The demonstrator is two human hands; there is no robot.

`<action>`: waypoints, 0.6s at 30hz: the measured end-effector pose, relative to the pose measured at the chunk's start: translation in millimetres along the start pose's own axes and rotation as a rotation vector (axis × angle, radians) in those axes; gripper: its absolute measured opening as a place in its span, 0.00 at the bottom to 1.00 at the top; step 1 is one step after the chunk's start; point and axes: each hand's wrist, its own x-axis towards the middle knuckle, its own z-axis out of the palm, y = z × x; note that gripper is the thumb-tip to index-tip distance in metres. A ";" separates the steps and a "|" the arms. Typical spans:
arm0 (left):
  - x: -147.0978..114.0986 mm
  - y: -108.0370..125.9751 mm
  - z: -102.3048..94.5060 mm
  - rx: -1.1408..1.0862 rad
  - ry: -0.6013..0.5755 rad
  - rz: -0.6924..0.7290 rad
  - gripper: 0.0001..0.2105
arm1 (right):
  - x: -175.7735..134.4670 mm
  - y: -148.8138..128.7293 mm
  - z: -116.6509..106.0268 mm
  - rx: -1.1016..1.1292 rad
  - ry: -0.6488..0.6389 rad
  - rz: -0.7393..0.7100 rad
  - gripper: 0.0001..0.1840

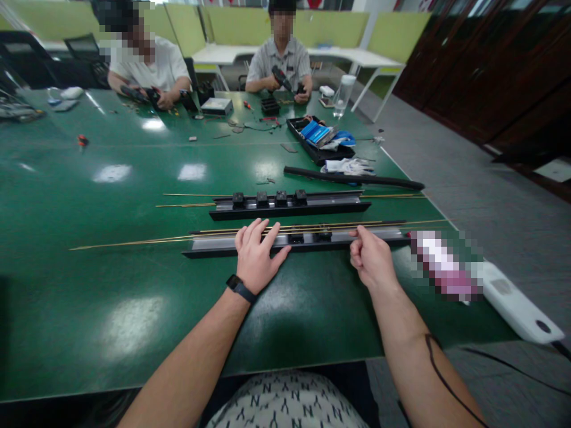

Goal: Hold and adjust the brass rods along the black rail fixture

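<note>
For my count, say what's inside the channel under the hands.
Two black blocks show, thin golden rods over them. Anything beneath the left hand or right hand is hidden.

Green tabletop (pixel 178 333), golden rods (pixel 134 244), black-and-silver channel (pixel 214 244), pale letter-print shirt (pixel 289 401)

Office-type room doing bench-assembly duty. Office signs: low green partitions (pixel 245 27) and white desk (pixel 218 55) at 12 o'clock; black chairs (pixel 27 56) at 10; tall dark wood cabinets (pixel 486 65) at 2; grey floor (pixel 473 208) at 3. Workshop signs: large shared green table (pixel 66 345); seated person (pixel 279 53) at 12 with what looks like a power drill (pixel 282 78); black tray (pixel 307 147) of mixed bits at 1; work gloves (pixel 350 166) at 2; black rails (pixel 289 211) at centre.
</note>
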 end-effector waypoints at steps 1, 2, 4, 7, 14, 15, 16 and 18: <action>0.1 0.1 0.0 0.001 0.002 0.002 0.23 | -0.1 -0.1 0.1 -0.006 -0.011 0.002 0.17; 0.2 0.2 -0.1 0.002 0.005 0.003 0.23 | -0.3 -0.2 0.3 -0.012 -0.020 0.004 0.17; 0.2 0.1 -0.1 0.002 0.007 0.005 0.23 | -0.5 -0.6 0.4 -0.017 -0.020 0.003 0.17; 0.2 -0.5 0.1 -0.006 0.004 0.003 0.24 | -0.3 -1.2 0.2 -0.006 0.022 -0.007 0.16; -0.3 -0.3 0.3 0.002 0.005 0.002 0.24 | -0.8 -1.0 -0.2 -0.010 0.004 0.006 0.17; -0.3 -0.2 0.2 0.002 0.005 0.001 0.24 | -1.5 -1.0 0.1 -0.016 -0.016 0.013 0.17; -0.3 -0.2 0.0 0.001 0.004 0.001 0.24 | -2.1 -1.0 0.4 -0.021 -0.038 0.019 0.17; 0.0 -0.2 -0.2 -0.001 0.000 0.000 0.24 | -2.9 -1.0 0.9 -0.027 -0.063 0.021 0.18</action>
